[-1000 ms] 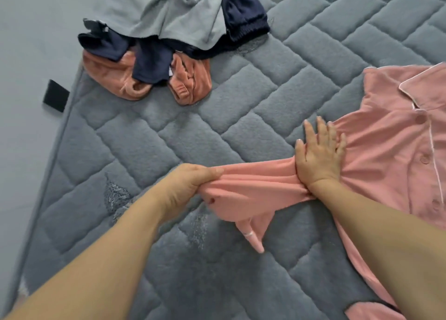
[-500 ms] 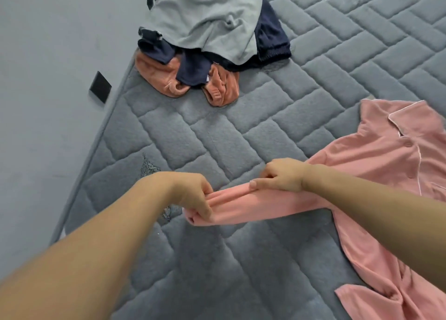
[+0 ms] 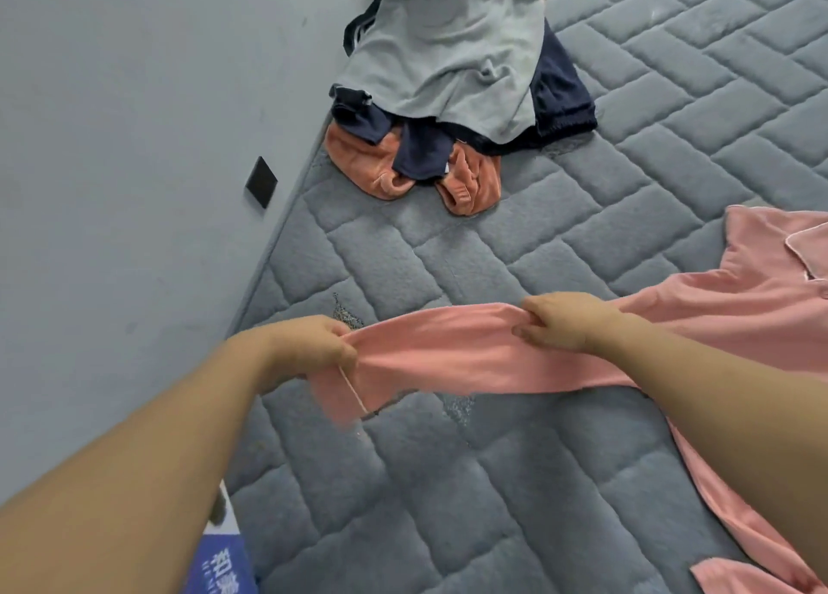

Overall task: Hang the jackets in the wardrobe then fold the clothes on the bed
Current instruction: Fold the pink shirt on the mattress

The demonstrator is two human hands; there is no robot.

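Both hands grip the pink shirt (image 3: 739, 324) by its sleeve, stretched just above the bed (image 3: 493, 481): left hand (image 3: 309, 347) fingers pinching the cuff, seemingly; right hand (image 3: 560, 324) clenched mid-sleeve

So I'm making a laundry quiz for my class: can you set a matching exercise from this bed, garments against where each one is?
Things:
1. pink button-up pyjama shirt
2. light grey T-shirt
3. orange fleece garment
4. navy garment

Places:
A. top of the pile
B. sleeve stretched between left hand and right hand
C. bottom of the pile
D. between grey and orange

Pairs: 1-B, 2-A, 3-C, 4-D
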